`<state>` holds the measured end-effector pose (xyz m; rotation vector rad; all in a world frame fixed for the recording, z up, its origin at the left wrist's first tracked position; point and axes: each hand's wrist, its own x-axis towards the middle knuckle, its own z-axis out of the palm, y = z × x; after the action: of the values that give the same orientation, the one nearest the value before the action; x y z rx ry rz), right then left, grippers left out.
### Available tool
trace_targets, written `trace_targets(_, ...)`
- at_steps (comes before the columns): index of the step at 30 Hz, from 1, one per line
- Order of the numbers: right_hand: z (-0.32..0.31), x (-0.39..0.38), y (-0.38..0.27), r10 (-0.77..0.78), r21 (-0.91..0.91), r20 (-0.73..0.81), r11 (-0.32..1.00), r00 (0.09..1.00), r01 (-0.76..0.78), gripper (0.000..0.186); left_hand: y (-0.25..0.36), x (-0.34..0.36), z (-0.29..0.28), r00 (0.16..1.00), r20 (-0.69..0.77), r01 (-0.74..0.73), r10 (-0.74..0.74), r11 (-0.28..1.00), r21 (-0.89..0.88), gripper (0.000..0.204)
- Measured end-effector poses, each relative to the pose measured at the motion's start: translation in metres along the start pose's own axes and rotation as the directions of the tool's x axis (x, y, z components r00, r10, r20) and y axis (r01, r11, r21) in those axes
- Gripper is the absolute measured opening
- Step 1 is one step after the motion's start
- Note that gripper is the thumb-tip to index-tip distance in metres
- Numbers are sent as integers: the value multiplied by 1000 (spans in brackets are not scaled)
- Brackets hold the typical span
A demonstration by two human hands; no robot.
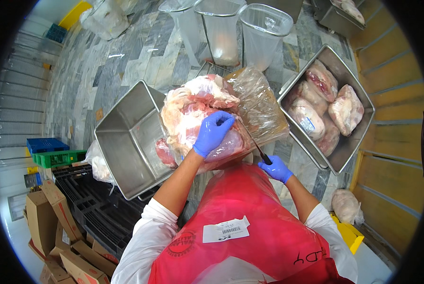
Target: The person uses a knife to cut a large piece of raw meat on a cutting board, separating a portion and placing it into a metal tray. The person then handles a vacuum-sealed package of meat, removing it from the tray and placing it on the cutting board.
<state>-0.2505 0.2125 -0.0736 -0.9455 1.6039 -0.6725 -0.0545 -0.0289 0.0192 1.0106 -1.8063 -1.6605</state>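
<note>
My right hand (277, 169), in a blue glove, is wrapped round the black handle of a knife (265, 156). Its thin blade points up and to the left, along the right side of a pile of raw meat (188, 118). The meat is pink and red with pale fat, in large pieces. Over its middle, my left hand (214, 134), also gloved in blue, is closed with the fingers curled in toward the thumb. What lies between those fingertips, if anything, is hidden. A loose piece of meat (165, 153) hangs at the left edge of the pile.
Left of the meat stands a deep steel tub (126, 137); right, another steel tub (337, 163) holds several wrapped meat pieces. A plastic-wrapped box (261, 104) adjoins the pile. Bag-lined hoop stands (264, 42) are beyond. Black pallets (93, 208) and cardboard boxes (44, 222) lie lower left.
</note>
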Motion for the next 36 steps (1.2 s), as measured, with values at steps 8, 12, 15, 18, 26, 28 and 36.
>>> trace_targets(8, -19, -35, 32, 134, 86, -74, 988, 988, -128, 31, -12, 15, 36, 990, -101, -69, 98, 964, 256, 16)
trace_targets(12, -31, -59, 49, 160, 99, -138, 984, 977, -147, 30, -10, 27, 40, 998, 66, 0, -17, 968, 249, 22)
trace_targets(15, -37, -68, 43, 201, 116, -120, 975, 972, -187, 31, -1, 27, 44, 961, 276, -32, -21, 982, 187, 31)
trace_targets(18, -37, -65, 49, 170, 125, -105, 980, 980, -156, 32, 18, 35, 48, 908, 405, 72, -108, 992, 102, 39)
trace_targets(26, -40, -54, 48, 99, 140, -88, 986, 991, -86, 32, 27, 56, 53, 886, 447, 84, -123, 991, 107, 23)
trace_targets(28, -43, -52, 43, 86, 130, -80, 989, 993, -75, 31, 26, 60, 52, 886, 447, 77, -121, 990, 115, 20)
trace_targets(36, -51, -54, 37, 61, 4, -98, 998, 993, -61, 23, 49, 79, 44, 938, 311, 106, -156, 980, 171, 18)
